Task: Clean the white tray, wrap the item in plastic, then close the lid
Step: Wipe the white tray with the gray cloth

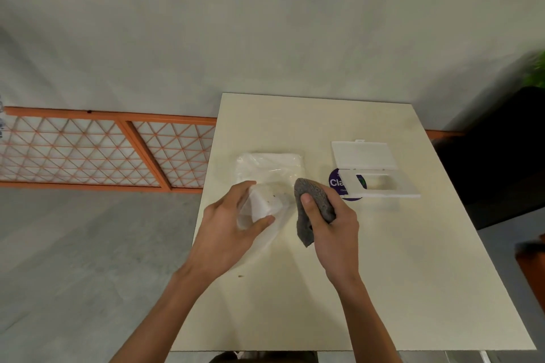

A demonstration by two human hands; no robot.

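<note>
A: Where's the small white plastic tray (265,203)?
B: In the L hand (227,230), thumb & fingers curled round it, over the cream table (383,274). Dark specks on it.
A: R hand (333,233)?
B: Grips a grey fuzzy cloth (314,197), just beside the tray.
A: Crinkly clear plastic sheet (269,165)?
B: On the table, behind the tray. White flat box (380,186) sits to the right, lid (364,155) swung open.

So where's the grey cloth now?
Head view, centre: the right hand grips the grey cloth, just right of the white tray held by the left hand.
</note>
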